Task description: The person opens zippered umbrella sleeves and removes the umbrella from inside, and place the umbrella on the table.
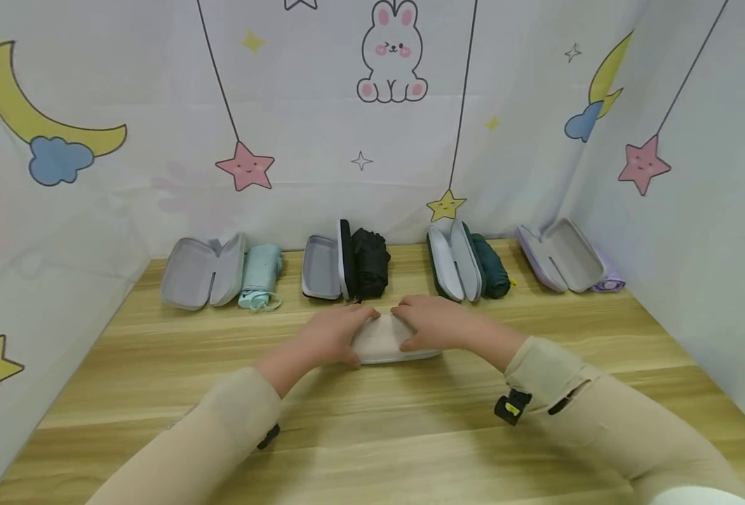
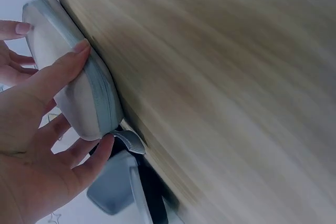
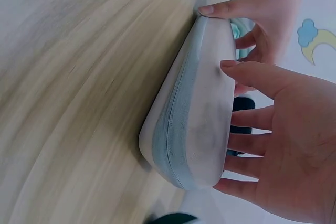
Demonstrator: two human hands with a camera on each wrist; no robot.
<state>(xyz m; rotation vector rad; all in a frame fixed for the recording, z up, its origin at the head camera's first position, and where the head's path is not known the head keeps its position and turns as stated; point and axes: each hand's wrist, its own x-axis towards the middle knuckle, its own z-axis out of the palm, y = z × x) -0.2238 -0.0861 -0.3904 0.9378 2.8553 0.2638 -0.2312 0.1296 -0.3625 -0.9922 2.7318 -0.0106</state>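
A pale pinkish zippered hard case (image 1: 381, 342) lies closed on the wooden table, between both hands. Its light blue zipper band shows in both wrist views. My left hand (image 1: 334, 335) holds the left end, thumb on the near side and fingers round the far side. At the other end, my right hand (image 1: 440, 322) holds the case, its thumb on the near upper edge and its fingers behind. In the left wrist view, a grey ribbed strap (image 2: 131, 141) sticks out at the end of the case (image 2: 79, 106).
Along the back stand open cases: a grey one (image 1: 186, 277), a black one (image 1: 347, 263), a dark green one (image 1: 437, 263) and a purple one (image 1: 539, 263). Beside them lie mint (image 1: 262, 270), black (image 1: 370, 266), green (image 1: 491, 266) and purple (image 1: 611, 280) rolled fabric bundles.
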